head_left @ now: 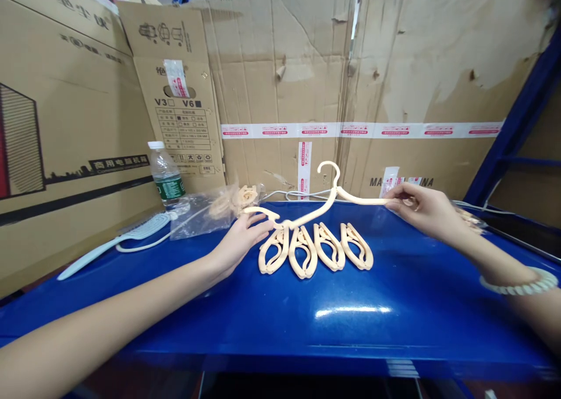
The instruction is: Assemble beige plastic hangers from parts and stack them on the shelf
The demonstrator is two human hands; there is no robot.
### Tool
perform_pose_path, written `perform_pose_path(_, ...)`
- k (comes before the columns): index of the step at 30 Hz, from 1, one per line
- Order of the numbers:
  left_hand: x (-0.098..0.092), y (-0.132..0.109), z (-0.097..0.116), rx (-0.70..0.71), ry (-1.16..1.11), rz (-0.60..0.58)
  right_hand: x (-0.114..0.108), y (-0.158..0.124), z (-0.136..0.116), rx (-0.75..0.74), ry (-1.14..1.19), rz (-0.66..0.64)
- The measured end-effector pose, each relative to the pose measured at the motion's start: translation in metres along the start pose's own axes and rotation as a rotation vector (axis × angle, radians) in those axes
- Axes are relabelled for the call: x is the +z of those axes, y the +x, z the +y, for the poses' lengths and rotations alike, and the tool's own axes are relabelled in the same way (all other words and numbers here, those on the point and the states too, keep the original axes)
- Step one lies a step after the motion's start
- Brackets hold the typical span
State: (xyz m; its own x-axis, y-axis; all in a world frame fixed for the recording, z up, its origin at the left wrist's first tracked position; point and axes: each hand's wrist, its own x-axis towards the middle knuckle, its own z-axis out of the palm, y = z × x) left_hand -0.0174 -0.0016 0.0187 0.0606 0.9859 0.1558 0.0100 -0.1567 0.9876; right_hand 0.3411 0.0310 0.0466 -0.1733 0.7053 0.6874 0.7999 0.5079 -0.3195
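A cream plastic hanger [326, 203] with a hook on top is held just above the blue table [350, 311]. My left hand [241, 241] grips its left arm end, fingers curled round it. My right hand [423, 209] pinches its right arm end. Several cream folded hangers [315, 248] lie side by side on the table right below it, just right of my left hand.
A clear plastic bag [210, 211] with more cream parts lies at the back left. A water bottle [165, 174] stands beside it. A pale blue brush [118, 241] and a white cable lie at the left. Cardboard boxes [307, 89] wall the back and left.
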Motion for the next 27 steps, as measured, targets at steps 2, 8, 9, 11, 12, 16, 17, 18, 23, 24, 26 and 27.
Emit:
perform_pose_path(2,0.002,-0.001,-0.001,0.011,0.02,-0.02,-0.002,0.0,-0.002,0.006,0.007,0.007)
perform_pose_path(8,0.004,-0.014,-0.006,0.187,0.288,-0.191,0.011,-0.006,-0.012,-0.117,0.07,-0.064)
perform_pose_path(9,0.005,-0.018,-0.006,0.23,0.342,-0.24,0.014,-0.009,-0.016,-0.141,0.071,-0.082)
perform_pose_path(11,0.006,-0.025,-0.002,0.285,0.423,-0.345,0.02,-0.013,-0.024,-0.182,0.078,-0.113)
perform_pose_path(12,0.006,-0.027,0.0,0.291,0.456,-0.386,0.022,-0.015,-0.027,-0.198,0.082,-0.125)
perform_pose_path(16,0.008,-0.028,0.004,0.302,0.531,-0.352,0.024,-0.018,-0.037,-0.29,0.034,-0.129)
perform_pose_path(17,0.008,-0.026,0.004,0.301,0.53,-0.313,0.024,-0.018,-0.038,-0.328,-0.003,-0.116)
perform_pose_path(18,0.008,-0.024,0.004,0.298,0.521,-0.276,0.023,-0.018,-0.038,-0.37,-0.05,-0.102)
perform_pose_path(23,0.006,-0.015,0.003,0.209,0.419,-0.14,0.025,-0.024,-0.035,-0.485,-0.371,-0.07)
perform_pose_path(24,0.006,-0.015,0.003,0.178,0.389,-0.124,0.026,-0.026,-0.036,-0.487,-0.44,-0.065)
perform_pose_path(26,0.007,-0.015,0.002,0.117,0.334,-0.107,0.028,-0.03,-0.038,-0.49,-0.564,-0.056)
perform_pose_path(27,0.007,-0.016,0.002,0.099,0.314,-0.107,0.028,-0.031,-0.039,-0.493,-0.616,-0.053)
